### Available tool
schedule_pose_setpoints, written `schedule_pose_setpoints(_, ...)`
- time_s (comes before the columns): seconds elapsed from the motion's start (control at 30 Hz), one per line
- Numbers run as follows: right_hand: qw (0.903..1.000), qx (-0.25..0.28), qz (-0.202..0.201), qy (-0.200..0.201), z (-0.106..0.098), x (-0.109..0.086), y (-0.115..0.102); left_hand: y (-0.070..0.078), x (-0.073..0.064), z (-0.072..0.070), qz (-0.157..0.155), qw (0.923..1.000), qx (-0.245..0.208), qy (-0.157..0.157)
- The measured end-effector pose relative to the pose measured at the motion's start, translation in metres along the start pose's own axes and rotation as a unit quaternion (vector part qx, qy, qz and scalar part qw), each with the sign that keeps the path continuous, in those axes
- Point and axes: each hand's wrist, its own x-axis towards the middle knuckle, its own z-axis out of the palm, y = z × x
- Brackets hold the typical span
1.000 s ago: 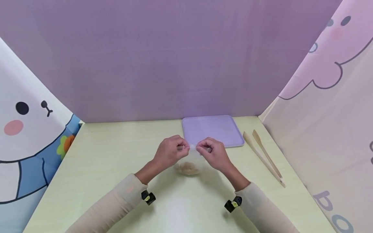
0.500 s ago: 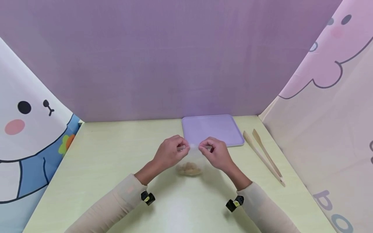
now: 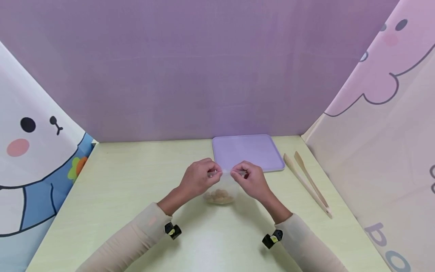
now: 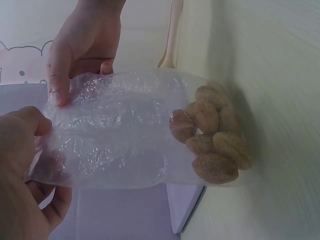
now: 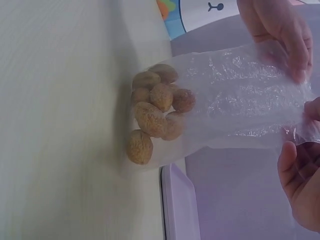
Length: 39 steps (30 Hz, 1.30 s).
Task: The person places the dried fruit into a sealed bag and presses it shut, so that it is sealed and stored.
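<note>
A clear plastic bag (image 3: 225, 183) hangs from both hands in front of the tray, top edge up. My left hand (image 3: 198, 176) pinches one side of its top between thumb and fingers. Opposite it, my right hand (image 3: 252, 179) pinches the other side, a small gap separating the fingertips. Several brown, wrinkled, walnut-like nuts (image 4: 214, 132) lie in the bottom of the bag, close over the table. The right wrist view shows the same bag (image 5: 227, 95) with its film creased near the top, above the nuts (image 5: 152, 112).
Behind the hands, a light purple tray (image 3: 248, 151) lies at the back of the pale table (image 3: 136, 170). Wooden tongs (image 3: 307, 183) rest to its right, arms spread toward the back. A purple cloth (image 3: 190, 68) stands behind, with printed cloths on both sides.
My right hand has shifted slightly to the right along the bag's top, widening the gap between the hands a little. The left hand stays almost where it was.
</note>
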Motion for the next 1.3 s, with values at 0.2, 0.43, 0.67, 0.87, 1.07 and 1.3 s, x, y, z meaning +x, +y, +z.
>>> schedule_pose_setpoints(0.2,0.9999,-0.004,0.015,-0.004,0.001,0.0,-0.001,-0.002,-0.001,0.0,0.005,0.9998,-0.007,0.016)
schedule_pose_setpoints(0.43,0.9995,-0.03,-0.001,-0.006,-0.009,0.002,-0.031,0.002,-0.001,-0.001,0.007,0.9999,0.01,0.0)
schedule_pose_setpoints(0.67,0.9996,-0.011,-0.022,0.012,-0.01,0.001,-0.038,0.003,0.002,0.003,0.032,0.9983,0.05,0.0)
schedule_pose_setpoints(0.87,1.0,0.006,0.001,-0.005,-0.009,0.001,-0.038,0.001,0.002,0.002,0.051,0.997,0.055,0.021)
schedule_pose_setpoints(1.07,0.9998,-0.014,-0.013,-0.009,-0.009,0.001,-0.039,0.002,0.001,-0.001,0.017,0.9985,0.051,0.004)
schedule_pose_setpoints(1.3,0.9986,-0.025,-0.043,0.021,-0.006,0.002,-0.039,0.007,0.004,-0.005,0.001,0.9977,0.066,-0.017)
